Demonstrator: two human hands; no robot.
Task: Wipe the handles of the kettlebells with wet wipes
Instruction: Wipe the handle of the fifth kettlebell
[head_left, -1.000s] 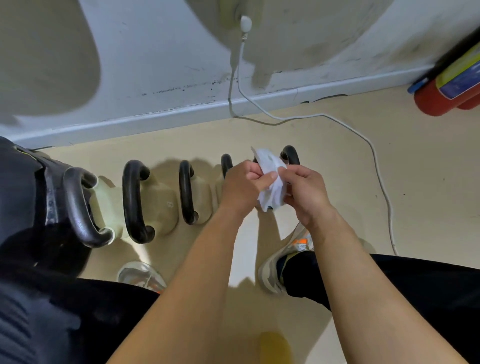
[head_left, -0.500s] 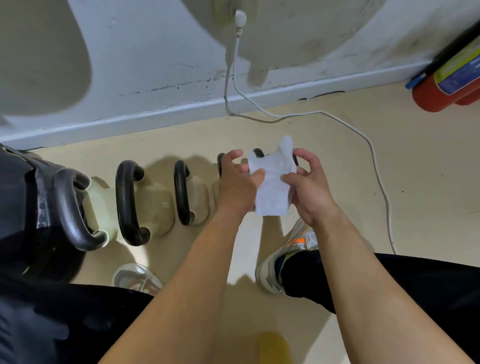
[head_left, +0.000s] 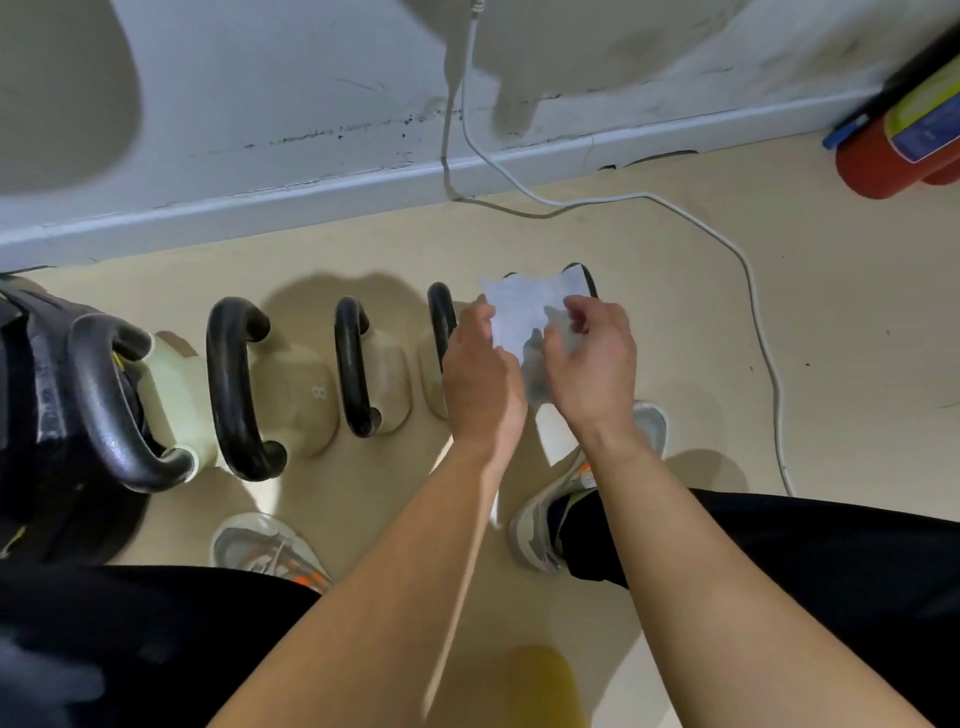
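Observation:
A white wet wipe (head_left: 524, 312) is spread out between my two hands above the floor. My left hand (head_left: 480, 369) pinches its left edge and my right hand (head_left: 589, 364) pinches its right side. Below them stands a row of cream kettlebells with black handles: a large one (head_left: 236, 387) marked 8, a smaller one (head_left: 353, 364), and a third (head_left: 440, 322) partly behind my left hand. Only a sliver of another black handle (head_left: 591, 283) shows behind the wipe. A further kettlebell handle (head_left: 111, 410) sits at the far left.
A white cable (head_left: 748, 280) runs from the wall across the beige floor on the right. A red fire extinguisher (head_left: 893, 140) lies at the top right by the skirting. My two shoes (head_left: 265, 545) (head_left: 550, 514) stand just before the kettlebells. Dark equipment fills the left edge.
The wipe has gone from bunched between my fingers to unfolded and stretched flat, with my hands pulling a little apart. The view has shifted slightly.

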